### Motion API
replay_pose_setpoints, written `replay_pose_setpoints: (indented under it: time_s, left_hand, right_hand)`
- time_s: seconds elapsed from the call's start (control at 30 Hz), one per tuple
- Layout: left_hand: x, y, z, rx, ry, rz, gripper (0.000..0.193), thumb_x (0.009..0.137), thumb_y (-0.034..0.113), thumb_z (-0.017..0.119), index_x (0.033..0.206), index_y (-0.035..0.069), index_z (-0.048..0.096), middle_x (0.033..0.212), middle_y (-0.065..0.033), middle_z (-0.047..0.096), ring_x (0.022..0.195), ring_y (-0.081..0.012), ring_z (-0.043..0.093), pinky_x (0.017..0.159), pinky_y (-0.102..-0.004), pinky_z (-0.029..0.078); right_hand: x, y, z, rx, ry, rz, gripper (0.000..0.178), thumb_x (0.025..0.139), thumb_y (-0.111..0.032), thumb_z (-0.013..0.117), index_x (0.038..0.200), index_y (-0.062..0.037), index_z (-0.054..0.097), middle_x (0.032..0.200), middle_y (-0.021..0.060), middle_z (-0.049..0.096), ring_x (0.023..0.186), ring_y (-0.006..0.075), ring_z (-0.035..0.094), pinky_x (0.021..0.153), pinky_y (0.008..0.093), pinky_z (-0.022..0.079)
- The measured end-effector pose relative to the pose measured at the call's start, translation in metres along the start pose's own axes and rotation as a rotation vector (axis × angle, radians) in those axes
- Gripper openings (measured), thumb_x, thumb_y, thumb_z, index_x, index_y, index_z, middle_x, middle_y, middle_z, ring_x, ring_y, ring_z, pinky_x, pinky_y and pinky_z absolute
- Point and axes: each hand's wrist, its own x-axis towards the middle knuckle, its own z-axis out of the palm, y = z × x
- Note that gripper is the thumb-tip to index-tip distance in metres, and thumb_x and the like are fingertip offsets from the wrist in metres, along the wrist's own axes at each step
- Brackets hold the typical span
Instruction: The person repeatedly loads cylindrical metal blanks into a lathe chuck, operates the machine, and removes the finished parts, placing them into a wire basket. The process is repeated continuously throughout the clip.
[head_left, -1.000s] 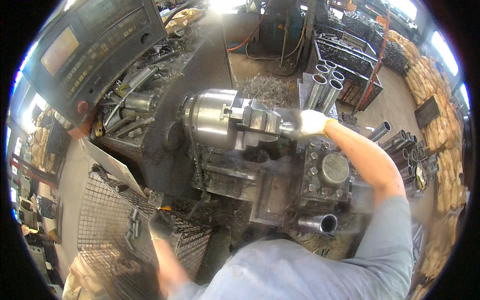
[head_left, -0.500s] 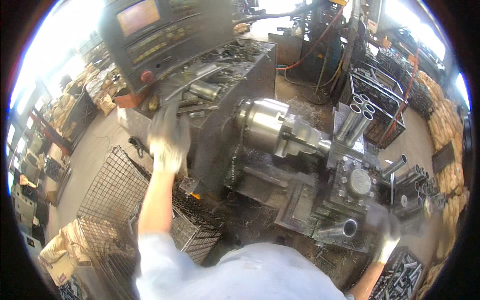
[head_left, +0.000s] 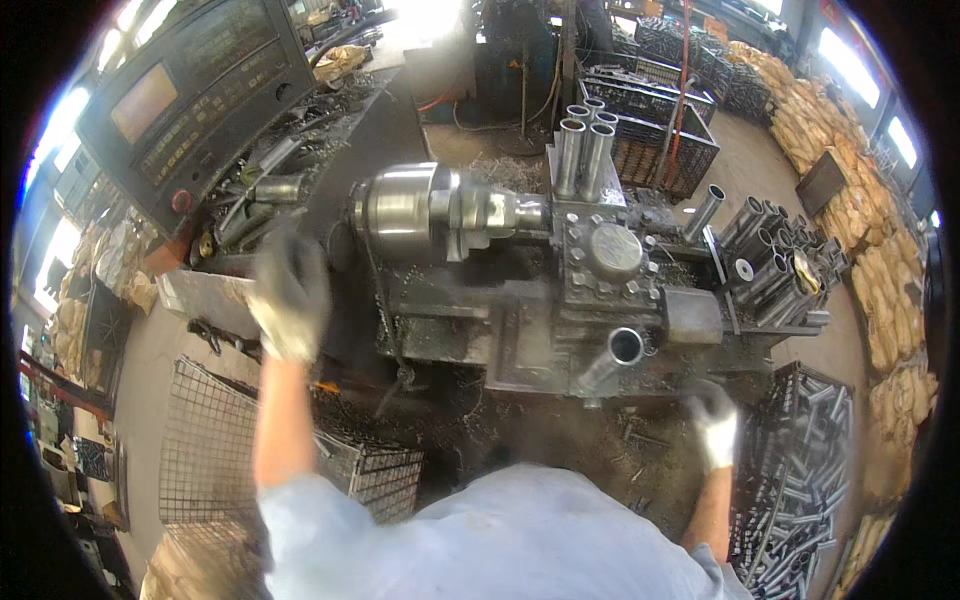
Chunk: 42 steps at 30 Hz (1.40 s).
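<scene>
My left hand (head_left: 290,295), in a white glove with a dark, dirty front, is raised beside the lathe's headstock, below the control panel (head_left: 200,90). Motion smears its fingers. To its right is the shiny lathe chuck (head_left: 402,212), with steel jaws and a part at its centre. My right hand (head_left: 712,420), gloved the same way, hangs off the front of the machine bed, left of a crate of steel tubes (head_left: 805,470). Its fingers are dark and blurred, and I make out nothing in them. A short steel tube (head_left: 612,358) juts from the front of the square tool post (head_left: 610,252).
Several steel tubes (head_left: 572,158) stand upright behind the tool post. More tubes (head_left: 765,250) lean in a cluster at the bed's right end. A wire basket (head_left: 205,440) stands at my lower left. Tools and metal pieces (head_left: 275,188) lie on the headstock; stacked sacks (head_left: 880,290) line the right.
The view has swung to the right, so the lathe sits further left. My right hand has come away from the tool post's right side toward me. My left hand remains near the headstock.
</scene>
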Motion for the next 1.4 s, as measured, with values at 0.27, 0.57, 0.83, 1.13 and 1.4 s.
replay_pose_setpoints:
  time_s: [0.27, 0.57, 0.83, 1.13, 1.4]
  left_hand:
    - [-0.329, 0.210, -0.070, -0.126, -1.473, -0.891, 0.041, 0.098, 0.042, 0.068, 0.127, 0.013, 0.073, 0.118, -0.0184, 0.077, 0.109, -0.0373, 0.075, 0.095, -0.0468, 0.059]
    - [-0.409, 0.263, -0.197, 0.031, -1.238, -1.263, 0.058, 0.100, 0.049, 0.063, 0.147, 0.014, 0.062, 0.135, -0.0185, 0.071, 0.122, -0.0380, 0.070, 0.101, -0.0479, 0.057]
    - [-0.517, 0.364, -0.408, 0.219, -0.745, -1.842, 0.063, 0.100, 0.050, 0.062, 0.146, 0.008, 0.061, 0.138, -0.0225, 0.069, 0.130, -0.0407, 0.065, 0.111, -0.0475, 0.050]
    - [-0.605, 0.556, -0.534, 0.681, 0.324, -2.399, 0.054, 0.097, 0.049, 0.064, 0.138, 0.013, 0.068, 0.125, -0.0208, 0.075, 0.121, -0.0399, 0.070, 0.103, -0.0478, 0.054]
    - [-0.666, 0.722, -0.421, 0.855, 2.472, -1.534, 0.037, 0.105, 0.041, 0.063, 0.110, 0.006, 0.073, 0.089, -0.0084, 0.075, 0.065, -0.0159, 0.065, 0.063, -0.0371, 0.055]
  right_hand:
    - [0.030, -0.010, 0.057, 0.182, -0.438, -0.005, 0.063, 0.082, -0.009, 0.078, 0.142, 0.0025, 0.060, 0.119, 0.0080, 0.077, 0.088, 0.0133, 0.071, 0.086, 0.0274, 0.057]
    - [0.016, -0.047, 0.150, 0.234, -0.529, -0.271, 0.023, 0.081, -0.020, 0.086, 0.083, 0.0003, 0.075, 0.076, 0.0105, 0.076, 0.072, 0.0210, 0.074, 0.072, 0.0377, 0.058]
    - [-0.262, -0.113, 0.260, -0.041, -1.454, -0.823, 0.036, 0.081, -0.037, 0.087, 0.095, -0.0044, 0.079, 0.087, 0.0143, 0.080, 0.083, 0.0256, 0.079, 0.076, 0.0384, 0.061]
    - [-0.579, -0.203, 0.203, 0.064, -2.221, -1.589, 0.038, 0.085, -0.043, 0.084, 0.097, -0.0080, 0.076, 0.088, 0.0174, 0.078, 0.088, 0.0323, 0.079, 0.078, 0.0421, 0.061]
    - [-0.796, -0.246, 0.162, 0.272, -2.578, -1.848, 0.047, 0.077, -0.039, 0.087, 0.107, -0.0055, 0.074, 0.098, 0.0215, 0.078, 0.098, 0.0370, 0.078, 0.083, 0.0441, 0.061]
